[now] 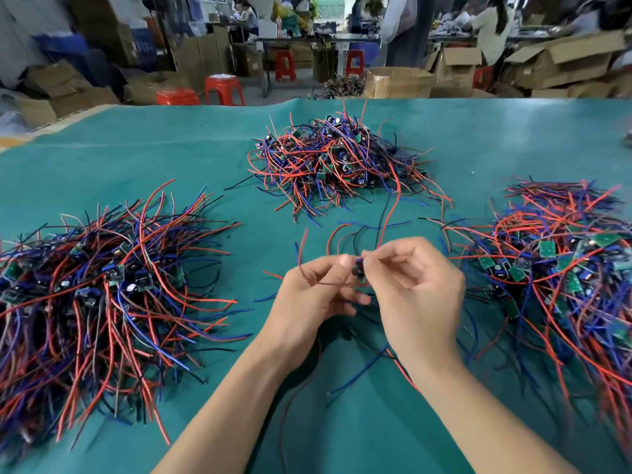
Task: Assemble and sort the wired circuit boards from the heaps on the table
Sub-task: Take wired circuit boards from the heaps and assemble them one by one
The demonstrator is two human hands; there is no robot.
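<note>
Inspecting the work position, we find both hands raised just above the green tabletop point(376, 422), close together at the centre. The left hand point(307, 295) and the right hand point(417, 289) each pinch the same small circuit board point(358, 270) between fingertips; its red, blue and black wires point(388, 220) trail away from the hands across the cloth. Three heaps surround the position: the left heap point(102, 278), the far heap point(338, 159) and the right heap point(564, 268), all well apart from the hands.

We judge the following risks:

- One long red lead runs from the held board toward the far heap. If it is tangled there, a pull could drag other boards out and scatter that heap.
- The board is small and largely hidden by the fingertips; a light pinch may let it slip into the loose wires below the hands.
- Tugging or twisting at the wire roots could strain the solder joints.
- The heaps look alike, so a board could be placed in the wrong one.

We cannot tell which heap is finished stock.
</note>
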